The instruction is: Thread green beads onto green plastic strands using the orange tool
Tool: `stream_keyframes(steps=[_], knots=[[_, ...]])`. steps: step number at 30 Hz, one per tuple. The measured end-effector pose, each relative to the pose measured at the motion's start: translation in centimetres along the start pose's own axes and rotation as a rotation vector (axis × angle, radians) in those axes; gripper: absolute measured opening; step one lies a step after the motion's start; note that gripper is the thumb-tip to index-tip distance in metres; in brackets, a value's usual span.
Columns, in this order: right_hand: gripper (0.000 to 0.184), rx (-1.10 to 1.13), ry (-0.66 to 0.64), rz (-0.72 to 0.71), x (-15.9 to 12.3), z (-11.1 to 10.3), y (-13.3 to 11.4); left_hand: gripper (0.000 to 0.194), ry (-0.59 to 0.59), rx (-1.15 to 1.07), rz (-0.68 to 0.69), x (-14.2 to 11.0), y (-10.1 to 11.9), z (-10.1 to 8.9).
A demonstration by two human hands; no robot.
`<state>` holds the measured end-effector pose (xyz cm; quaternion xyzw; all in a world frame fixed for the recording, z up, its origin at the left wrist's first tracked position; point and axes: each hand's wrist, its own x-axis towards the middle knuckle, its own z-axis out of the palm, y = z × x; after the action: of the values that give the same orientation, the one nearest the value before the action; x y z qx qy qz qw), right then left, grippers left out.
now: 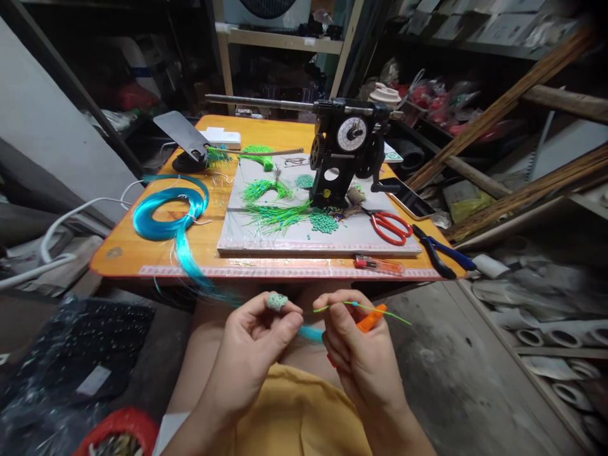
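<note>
My left hand [256, 335] is closed in a pinch on a small pale green bead cluster [277, 301], held below the table's front edge. My right hand [354, 345] is closed on an orange tool [372, 318] and pinches a thin green wire [361, 307] that sticks out to the right. A strand of turquoise fibre [311, 332] runs between the two hands and up to a turquoise fibre bundle [171, 212] lying looped on the orange table [118, 253].
A grey work board [294, 237] carries green wire bundles [273, 215], green beads [323, 221] and a black winding machine [344, 152]. Red scissors [392, 227], blue pliers [441, 253], a small orange lighter [377, 264] and a phone [411, 197] lie at the right. Bamboo poles [513, 101] lean on shelves.
</note>
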<state>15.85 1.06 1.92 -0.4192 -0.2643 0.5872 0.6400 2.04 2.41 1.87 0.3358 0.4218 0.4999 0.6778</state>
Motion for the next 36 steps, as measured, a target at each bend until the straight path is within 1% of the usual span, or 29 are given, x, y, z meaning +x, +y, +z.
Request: stream_keyframes(steps=[3, 5, 7, 10, 13, 16, 18, 21, 24, 26, 31, 36], knots=[[0.018, 0.061, 0.011, 0.037, 0.0, 0.4, 0.0, 0.021, 0.051, 0.029, 0.055, 0.0, -0.3, -0.1], [0.020, 0.067, 0.002, 0.042, 0.0, 0.5, -0.1, 0.013, 0.080, 0.090, 0.149, -0.1, -0.3, 0.2], [0.021, 0.058, 0.015, 0.040, -0.2, 0.6, -0.3, 0.004, 0.089, 0.171, 0.276, -0.2, 0.0, 0.5], [0.022, 0.026, 0.046, 0.030, -0.4, 0.8, -0.5, 0.014, 0.078, 0.263, 0.441, -0.5, 0.2, 0.9], [0.023, -0.019, 0.056, 0.019, -0.6, 0.8, -0.4, 0.016, 0.090, 0.308, 0.508, -0.8, 0.1, 1.1], [0.023, -0.089, 0.058, -0.035, -0.7, 0.7, -0.2, 0.013, 0.108, 0.361, 0.501, -1.0, -0.1, 1.2], [0.023, -0.101, 0.030, -0.047, -0.8, 0.6, -0.1, 0.011, 0.092, 0.383, 0.472, -1.1, -0.1, 1.3], [0.019, -0.013, -0.045, 0.032, -0.8, 0.6, -0.2, 0.011, 0.079, 0.342, 0.373, -1.2, 0.0, 1.5], [0.016, 0.100, -0.112, 0.133, -0.7, 0.4, -0.3, 0.015, 0.124, 0.281, 0.260, -1.4, 0.1, 1.5], [0.015, 0.148, -0.151, 0.171, -0.6, 0.3, -0.3, 0.014, 0.134, 0.275, 0.215, -1.5, 0.0, 1.5], [0.016, 0.196, -0.202, 0.216, -0.5, 0.2, 0.0, 0.010, 0.089, 0.294, 0.194, -1.3, -0.1, 1.4], [0.018, 0.182, -0.197, 0.231, -0.8, 0.6, -0.2, 0.015, 0.104, 0.302, 0.195, -1.3, 0.1, 1.7]])
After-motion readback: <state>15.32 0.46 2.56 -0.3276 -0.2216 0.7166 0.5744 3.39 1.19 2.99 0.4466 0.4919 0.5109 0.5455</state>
